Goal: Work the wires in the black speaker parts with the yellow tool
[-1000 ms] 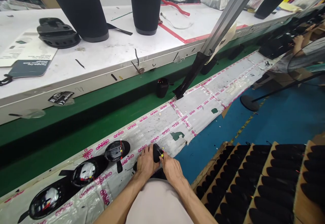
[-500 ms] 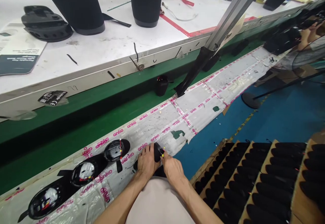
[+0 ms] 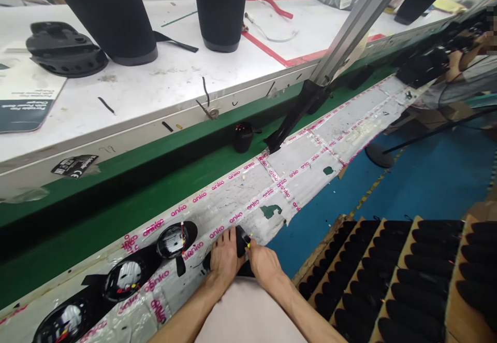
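Observation:
Near my body, at the front edge of the plastic-covered ledge, lies a black casing, its far end turned up. My left hand lies over it with the fingers wrapped around and pressing on it. At that end my right hand is closed in a pinch beside small yellow bits; what the fingertips hold is too small to make out. To the left stand black casings in a row: a near one, a middle one and a far-left one, with glossy open ends, coloured wires and straps.
A white bench runs above, carrying tall black cylinders and a black ribbed part. A metal post slants down to the ledge. Cardboard dividers with rows of black casings stand right. A person's arm shows far right.
The view has tilted slightly, so the bench and ledge sit a little lower in the picture. Both hands keep nearly the same hold at the casing's end.

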### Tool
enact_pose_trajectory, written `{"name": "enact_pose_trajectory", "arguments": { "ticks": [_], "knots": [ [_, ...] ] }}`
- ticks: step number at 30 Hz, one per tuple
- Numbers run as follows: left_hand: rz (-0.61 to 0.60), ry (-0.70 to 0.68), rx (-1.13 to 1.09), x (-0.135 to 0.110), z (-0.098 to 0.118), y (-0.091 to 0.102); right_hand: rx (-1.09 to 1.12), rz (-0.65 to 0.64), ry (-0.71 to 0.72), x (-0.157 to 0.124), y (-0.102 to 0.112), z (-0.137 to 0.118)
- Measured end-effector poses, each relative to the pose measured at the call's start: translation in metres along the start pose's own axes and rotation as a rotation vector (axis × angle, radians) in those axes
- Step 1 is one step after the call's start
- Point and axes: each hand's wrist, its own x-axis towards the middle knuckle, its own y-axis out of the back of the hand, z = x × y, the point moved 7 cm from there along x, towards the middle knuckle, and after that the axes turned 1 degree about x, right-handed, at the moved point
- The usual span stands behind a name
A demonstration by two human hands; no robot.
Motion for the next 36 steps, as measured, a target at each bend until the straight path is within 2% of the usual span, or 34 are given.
{"name": "enact_pose_trajectory", "arguments": {
  "ticks": [13, 19, 21, 25, 36],
  "knots": [
    [-0.024, -0.036, -0.011, -0.004, 0.001, 0.008, 0.127, 0.240, 0.077, -0.016, -0.029, 0.015],
    [-0.042, 0.019, -0.076, 0.000, -0.005, 0.011, 0.171, 0.392, 0.069, -0.024, -0.015, 0.012],
    [-0.023, 0.015, -0.070, 0.000, -0.005, 0.012, 0.149, 0.367, 0.038, -0.025, -0.014, 0.010],
    [-0.017, 0.003, -0.063, 0.000, -0.003, 0.013, 0.079, 0.229, -0.012, -0.022, -0.017, 0.009],
    [-0.019, 0.011, -0.043, -0.002, -0.001, 0.011, 0.084, 0.178, 0.010, -0.014, -0.013, 0.005]
  ]
}}
